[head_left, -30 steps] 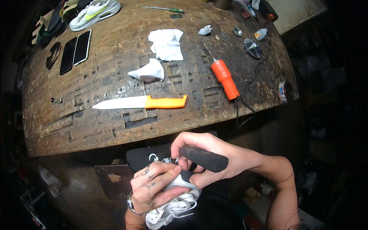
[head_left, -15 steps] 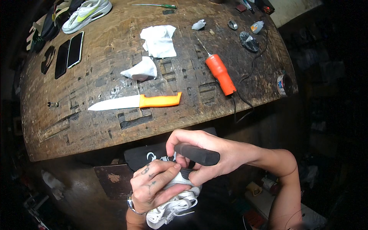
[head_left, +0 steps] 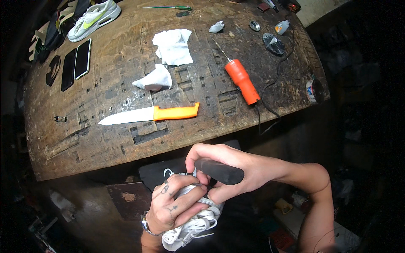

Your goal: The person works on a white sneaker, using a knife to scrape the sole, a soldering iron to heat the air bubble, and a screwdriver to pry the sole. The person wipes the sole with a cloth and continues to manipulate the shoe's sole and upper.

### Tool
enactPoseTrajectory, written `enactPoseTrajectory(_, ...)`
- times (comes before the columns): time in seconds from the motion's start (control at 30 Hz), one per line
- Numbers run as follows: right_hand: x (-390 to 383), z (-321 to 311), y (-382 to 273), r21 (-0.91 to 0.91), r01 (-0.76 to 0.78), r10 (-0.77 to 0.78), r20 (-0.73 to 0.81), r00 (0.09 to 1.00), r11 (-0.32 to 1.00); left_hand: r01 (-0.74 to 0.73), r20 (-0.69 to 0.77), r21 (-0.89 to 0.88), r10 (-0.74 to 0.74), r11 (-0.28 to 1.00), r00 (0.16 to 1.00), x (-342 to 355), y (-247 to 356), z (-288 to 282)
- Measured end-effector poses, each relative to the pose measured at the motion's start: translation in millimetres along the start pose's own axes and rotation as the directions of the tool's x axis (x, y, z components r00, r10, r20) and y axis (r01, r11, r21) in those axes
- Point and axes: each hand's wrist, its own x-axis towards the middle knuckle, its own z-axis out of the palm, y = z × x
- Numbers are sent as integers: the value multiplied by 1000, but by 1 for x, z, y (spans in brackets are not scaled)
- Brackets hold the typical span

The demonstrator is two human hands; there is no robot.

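In my lap, below the bench's front edge, lies a white lace-up shoe (head_left: 192, 230) with its laces bunched. My left hand (head_left: 175, 202) is closed around its upper, fingers pressed near the shoe's far end. My right hand (head_left: 236, 168) grips a tool by its thick dark handle (head_left: 219, 171), which slants across the palm. Its working end is hidden behind my fingers, so its kind does not show. Both sets of fingertips meet at the shoe. Beneath them is a dark cloth (head_left: 154, 173) with white print.
On the worn wooden bench (head_left: 105, 147) lie an orange-handled knife (head_left: 175, 112), an orange corded tool with a thin metal tip (head_left: 242, 82), white cloths (head_left: 173, 46), two phones (head_left: 83, 59) and a second white shoe (head_left: 95, 21). A tin (head_left: 314, 91) stands at the right edge.
My left fingers have shifted slightly over the shoe, covering the dark patch seen there before. My right hand keeps its hold on the dark handle, and the whole view has moved a little.
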Motion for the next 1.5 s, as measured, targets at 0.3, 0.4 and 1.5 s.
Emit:
enactPoseTrajectory(0.3, -6, 1, -1, -37, 27, -27, 12, 1000, 999, -74, -5, -94, 74, 993, 997, -1, -6, 0)
enactPoseTrajectory(0.4, -7, 0, -1, -35, 64, -63, 17, 998, 997, -110, 44, -100, 115, 989, 992, 0, -6, -4)
enactPoseTrajectory(1.5, -18, 12, -8, 10, 170, -170, 38, 985, 985, -137, 76, -103, 145, 985, 986, 0, 7, -7)
